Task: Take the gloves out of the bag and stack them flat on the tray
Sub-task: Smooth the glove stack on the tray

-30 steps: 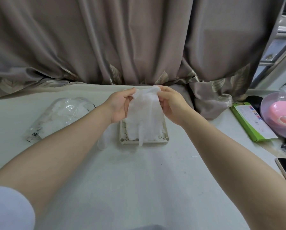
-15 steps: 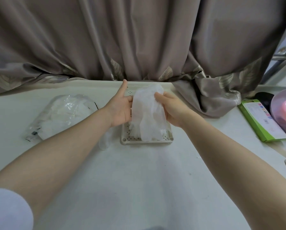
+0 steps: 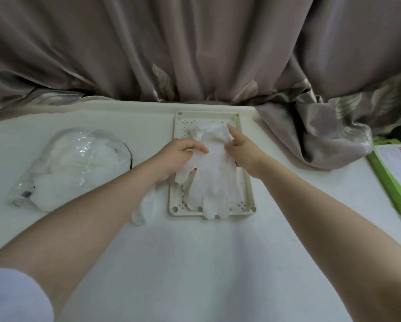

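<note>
Taupe curtain fabric [image 3: 195,47] with a leaf-patterned hem hangs behind the white worktop [image 3: 195,263], its folds spilling onto the surface at the far right. At the left lies a clear, crinkled plastic bag [image 3: 78,168] with more white gloves bunched inside it. A green flat box [image 3: 394,173] sits at the right edge. At the middle stands a cream rectangular plastic tray [image 3: 247,182] with a perforated floor, its long side running away from the person. On it lies a thin, white, translucent disposable glove [image 3: 214,180], spread nearly flat; its long axis follows the tray's, cuff at the far end, fingers pointing toward the person, and two fingertips hang over the tray's near rim. The cuff end is rumpled. The left hand [image 3: 183,156] rests on the glove's left side, its fingers curled and pinching the material near the thumb piece. The right hand [image 3: 243,152] presses the cuff area with straightened fingers. Another white glove [image 3: 146,208] lies crumpled on the worktop just left of the tray, partly under the left forearm.
</note>
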